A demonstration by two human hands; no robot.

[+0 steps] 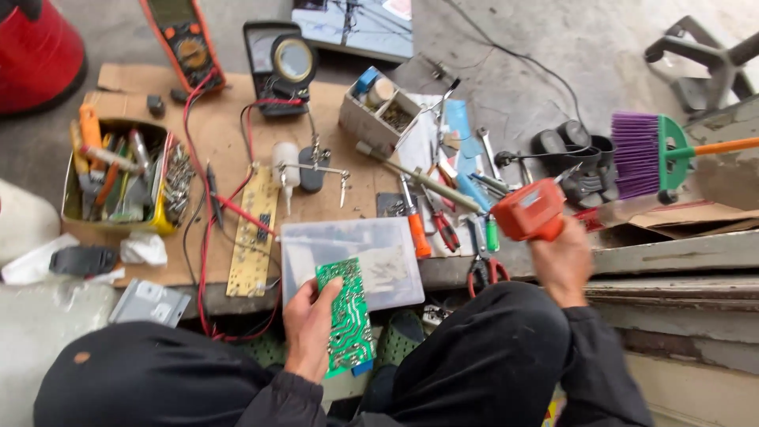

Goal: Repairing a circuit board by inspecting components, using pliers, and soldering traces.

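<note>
Cardboard mat (237,134) lies at twelve o'clock (tools scattered over it). We grip the orange soldering gun (528,210) in our right hand (563,261), fingers wrapped; our left hand (310,320) pinches the green circuit board (346,315), soldering apparently under way.

Single head-worn view, looking steeply down — close over lap and cluttered floor

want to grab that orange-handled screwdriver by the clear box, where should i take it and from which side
Take the orange-handled screwdriver by its thick orange grip, from above. It lies flat beside the clear plastic box, handle toward the person and thin shaft among pliers, so the near end looks freest.
</note>
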